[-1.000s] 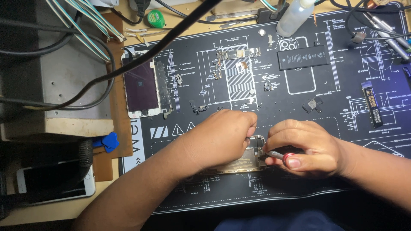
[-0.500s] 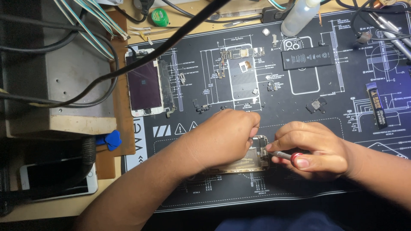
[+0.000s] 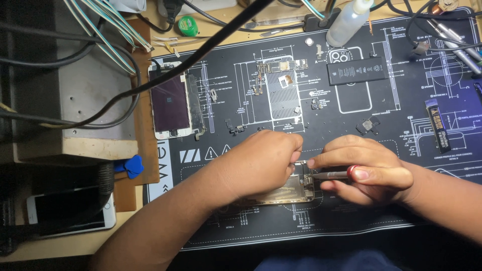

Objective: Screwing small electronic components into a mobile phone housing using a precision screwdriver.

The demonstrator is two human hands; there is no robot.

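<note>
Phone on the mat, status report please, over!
Left hand pressing down the opened phone body. Right hand gripping a slim screwdriver, tip at the phone's top end. Loose parts lie apart on the mat.

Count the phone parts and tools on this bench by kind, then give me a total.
Opened phone frame under left hand: 1
Screwdriver in right hand: 1
Detached screen: 1
Battery: 1
Whole white phone: 1
Squeeze bottle: 1
Total: 6

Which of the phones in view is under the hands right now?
The opened phone frame on the black mat, between left hand and right hand; the white phone lies untouched far left.
</note>
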